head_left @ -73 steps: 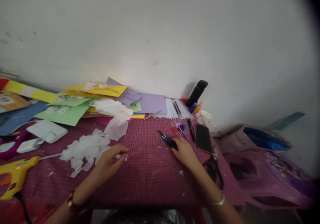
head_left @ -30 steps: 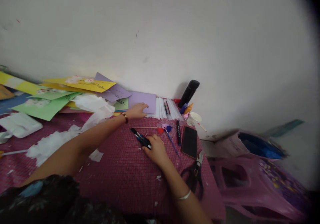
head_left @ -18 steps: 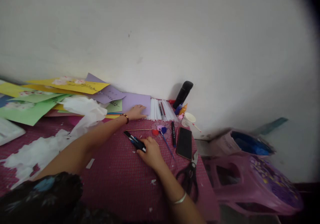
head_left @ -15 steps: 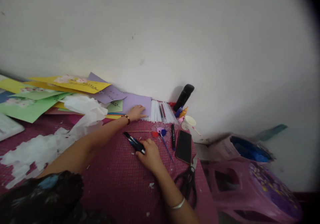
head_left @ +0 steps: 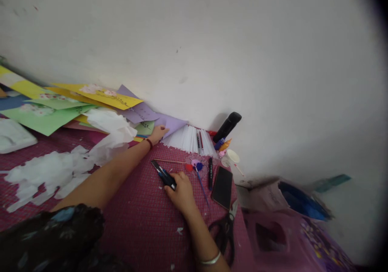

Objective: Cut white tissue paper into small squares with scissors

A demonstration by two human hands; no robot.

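My left hand (head_left: pixel 159 133) is closed on the near edge of a purple sheet (head_left: pixel 174 124), which is tilted up by the wall. White strips (head_left: pixel 184 138) lie beside and partly under the sheet, with two thin pens on them. My right hand (head_left: pixel 182 191) is closed around the end of a black and blue utility knife (head_left: pixel 165 177) resting on the red checked tablecloth (head_left: pixel 142 215). Just beyond it are a thin stick (head_left: pixel 169 161) and red, pink and blue paint (head_left: pixel 197 165) with a blue brush (head_left: pixel 202 185).
Coloured cards (head_left: pixel 100 98) and crumpled white tissue (head_left: pixel 57 169) cover the left. To the right are a black marker (head_left: pixel 210 173), phone (head_left: pixel 222 187), scissors (head_left: pixel 224 231), paper cup (head_left: pixel 233 156), black bottle (head_left: pixel 227 126) and pink stool (head_left: pixel 273 235).
My left hand has closed on the purple sheet and drawn it left, lifting it and uncovering more white strips. My right hand stays on the knife. The view has shifted slightly.
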